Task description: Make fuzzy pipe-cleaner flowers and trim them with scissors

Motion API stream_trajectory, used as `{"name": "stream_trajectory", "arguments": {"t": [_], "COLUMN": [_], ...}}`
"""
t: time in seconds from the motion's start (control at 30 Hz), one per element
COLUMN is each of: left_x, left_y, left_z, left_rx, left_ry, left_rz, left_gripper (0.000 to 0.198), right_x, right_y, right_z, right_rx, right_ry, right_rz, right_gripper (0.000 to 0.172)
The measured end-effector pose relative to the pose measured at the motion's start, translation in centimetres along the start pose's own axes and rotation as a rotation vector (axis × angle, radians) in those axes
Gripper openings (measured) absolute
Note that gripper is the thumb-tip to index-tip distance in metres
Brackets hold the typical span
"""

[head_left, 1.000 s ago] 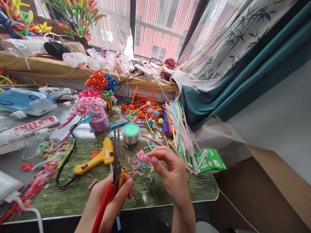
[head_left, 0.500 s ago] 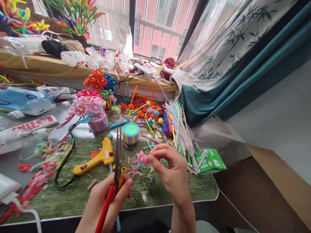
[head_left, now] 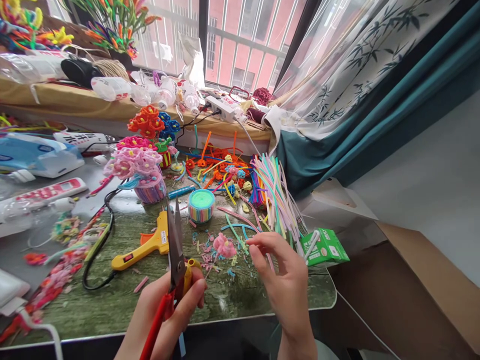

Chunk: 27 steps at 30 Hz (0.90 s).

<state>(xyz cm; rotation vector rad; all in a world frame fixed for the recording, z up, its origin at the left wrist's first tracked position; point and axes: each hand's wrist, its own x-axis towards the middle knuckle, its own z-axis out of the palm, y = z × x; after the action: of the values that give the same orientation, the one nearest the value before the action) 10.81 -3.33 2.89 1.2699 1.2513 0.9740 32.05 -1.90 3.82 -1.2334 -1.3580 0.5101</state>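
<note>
Now | left hand (head_left: 170, 312) grips scissors (head_left: 174, 245) | right hand (head_left: 285, 286) beside pink flower (head_left: 224, 246)

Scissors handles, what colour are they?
Red and yellow; the head view shows the scissors in the left hand.

Between left fingers (head_left: 193, 292) and right fingers (head_left: 258, 252): narrow gap over table (head_left: 240, 300), crossed by pink flower (head_left: 224, 246) on thin stem. Ahead of left fingers: scissors (head_left: 174, 240), blades pointing up, then yellow glue gun (head_left: 144, 247) just beyond. Ahead of right fingers: fanned pipe cleaners (head_left: 275, 192), way blocked. Right of right fingers: green box (head_left: 325, 247) near table corner. Nearer than fingers: open strip along table edge, flat scraps.
</note>
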Motion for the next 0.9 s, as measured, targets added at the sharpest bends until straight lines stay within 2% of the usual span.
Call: {"name": "stream_trajectory", "arguments": {"t": [0.17,0.3,0.47,0.67,0.8,0.9], "left_x": [-0.8,-1.0,-0.5,0.6,0.5,0.1], "left_y": [1.7,2.6,2.1,-0.1,-0.8,-0.6], "left_z": [1.2,1.6,1.1,-0.6,-1.3,-1.3], "left_rx": [0.073,0.122,0.15,0.337,0.391,0.382], "left_ry": [0.21,0.252,0.247,0.12,0.114,0.132], "left_rz": [0.003,0.069,0.159,0.312,0.307,0.257], "left_gripper": [0.036,0.03,0.026,0.023,0.026,0.031], "right_x": [0.3,0.7,0.9,1.0,1.1,0.5], "right_y": [-3.2,-3.8,-3.7,-3.6,-3.6,-2.5], "right_z": [0.4,0.6,0.7,1.0,1.0,0.1], "right_rx": [-0.096,-0.161,-0.213,-0.244,-0.222,-0.234], "right_ry": [-0.025,-0.033,-0.054,-0.052,-0.022,0.07], "right_rz": [-0.254,-0.329,-0.347,-0.371,-0.361,-0.28], "right_gripper": [0.015,0.015,0.014,0.016,0.015,0.018]}}
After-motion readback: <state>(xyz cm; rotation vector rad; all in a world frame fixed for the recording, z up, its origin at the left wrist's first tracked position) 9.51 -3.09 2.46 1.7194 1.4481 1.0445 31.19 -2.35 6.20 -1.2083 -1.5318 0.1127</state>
